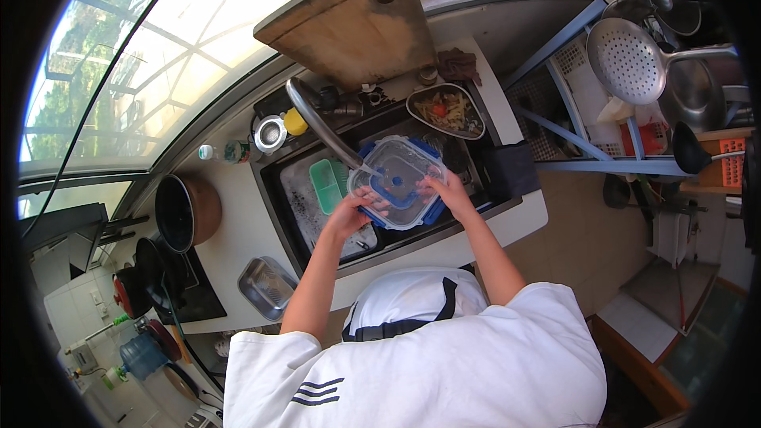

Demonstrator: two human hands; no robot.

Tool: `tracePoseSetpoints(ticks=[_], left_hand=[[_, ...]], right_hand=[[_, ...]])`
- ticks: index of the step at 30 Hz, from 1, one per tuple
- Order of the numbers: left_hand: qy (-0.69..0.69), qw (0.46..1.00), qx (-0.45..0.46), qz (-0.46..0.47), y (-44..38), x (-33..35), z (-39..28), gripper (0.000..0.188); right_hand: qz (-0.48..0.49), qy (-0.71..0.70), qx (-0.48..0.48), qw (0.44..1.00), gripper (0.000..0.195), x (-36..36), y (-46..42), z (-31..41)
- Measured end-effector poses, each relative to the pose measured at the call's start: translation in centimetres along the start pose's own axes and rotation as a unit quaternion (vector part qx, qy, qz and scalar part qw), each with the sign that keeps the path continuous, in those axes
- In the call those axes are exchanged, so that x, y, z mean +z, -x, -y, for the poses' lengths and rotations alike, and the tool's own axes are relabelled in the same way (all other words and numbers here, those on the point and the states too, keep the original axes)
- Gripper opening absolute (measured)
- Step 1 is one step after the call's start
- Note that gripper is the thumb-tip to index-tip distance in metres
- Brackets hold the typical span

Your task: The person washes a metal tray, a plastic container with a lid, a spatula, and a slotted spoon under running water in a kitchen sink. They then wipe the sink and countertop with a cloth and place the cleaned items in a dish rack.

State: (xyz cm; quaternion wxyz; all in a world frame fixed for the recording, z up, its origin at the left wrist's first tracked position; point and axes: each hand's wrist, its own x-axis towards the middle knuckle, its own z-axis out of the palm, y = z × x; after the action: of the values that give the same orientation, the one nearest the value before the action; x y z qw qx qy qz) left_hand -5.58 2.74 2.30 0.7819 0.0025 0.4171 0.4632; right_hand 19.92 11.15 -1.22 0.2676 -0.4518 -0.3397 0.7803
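Both hands hold a clear plastic food-container lid [407, 160] with blue clips and a blue seal, under the curved metal faucet [321, 125] above the sink. My left hand [349, 214] grips its left edge, with fingers visible through the clear plastic. My right hand [449, 191] holds the right edge, the thumb on top. Left of the lid, a green divided container [328, 186] lies in the sudsy sink basin [297, 190]. Behind to the right, a triangular strainer basket [446, 110] holds food scraps.
A wooden cutting board [357, 24] leans behind the sink. On the left counter are a large pot [189, 213], a metal tray [267, 288] and a plastic bottle [226, 152]. A dark cloth [509, 171] hangs over the sink's right side. Utensils, including a skimmer [627, 60], hang at right.
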Motion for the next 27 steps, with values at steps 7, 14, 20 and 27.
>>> tracePoseSetpoints(ticks=[7, 14, 20, 27], left_hand=[[-0.046, 0.989, 0.033, -0.138, -1.8, 0.1, 2.2, 0.027], [-0.077, 0.985, 0.012, -0.157, -1.6, -1.0, 4.6, 0.029], [-0.051, 0.984, -0.009, -0.173, -0.1, -1.8, 6.4, 0.029], [-0.081, 0.973, 0.011, -0.215, 2.6, -3.2, 5.3, 0.032]], right_hand=[[-0.093, -0.036, -0.053, 0.994, 0.048, 1.0, 1.6, -0.7], [-0.084, -0.004, -0.114, 0.99, 0.045, 0.3, 3.0, -1.6], [-0.022, 0.011, -0.091, 0.996, 0.046, -1.1, 2.8, -2.4], [0.015, -0.021, -0.014, 1.0, 0.045, 0.7, 2.5, -3.1]])
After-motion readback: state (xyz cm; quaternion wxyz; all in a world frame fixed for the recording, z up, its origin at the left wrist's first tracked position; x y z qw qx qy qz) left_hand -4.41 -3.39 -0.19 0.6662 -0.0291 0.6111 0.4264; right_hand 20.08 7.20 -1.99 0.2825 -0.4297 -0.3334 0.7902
